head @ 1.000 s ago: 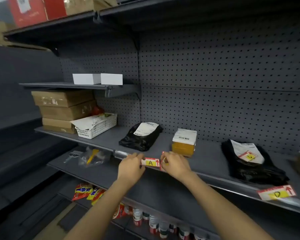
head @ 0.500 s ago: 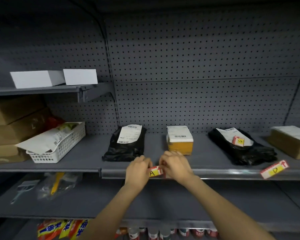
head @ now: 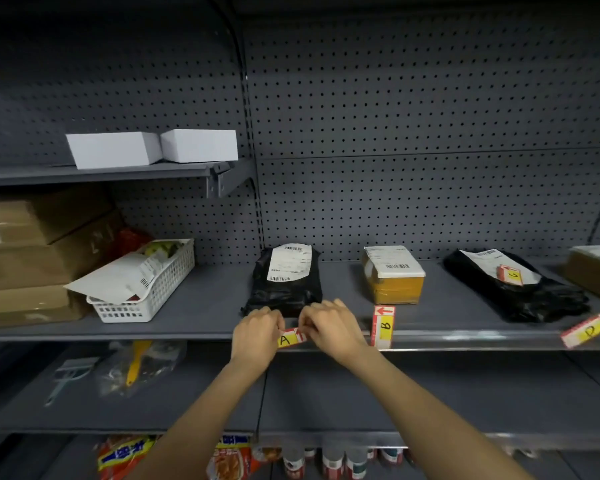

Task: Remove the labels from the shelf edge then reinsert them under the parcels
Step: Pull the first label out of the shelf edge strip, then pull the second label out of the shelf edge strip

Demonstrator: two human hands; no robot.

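Label A [head: 289, 338], yellow with a red arrow, sits at the shelf edge [head: 465, 341] in front of a black bag parcel [head: 286, 282]. My left hand [head: 257, 337] pinches its left end and my right hand [head: 333, 329] pinches its right end. Label B [head: 383, 326] stands upright at the edge below a tan box parcel [head: 394, 275]. A second black bag parcel [head: 513, 289] carries label C [head: 510, 274] on top. Label D [head: 587, 330] hangs tilted at the edge on the right.
A white basket [head: 142, 289] with a white envelope and stacked cardboard boxes [head: 39, 254] fill the shelf's left end. Another brown parcel [head: 596, 271] is at the far right. Two white boxes [head: 153, 148] rest on a higher shelf. Bagged tools, snack packs and cans lie on the lower shelves.
The view swung to face the shelf squarely, and label B came into sight beside my right hand. Both hands stay on label A, with little movement along the edge.
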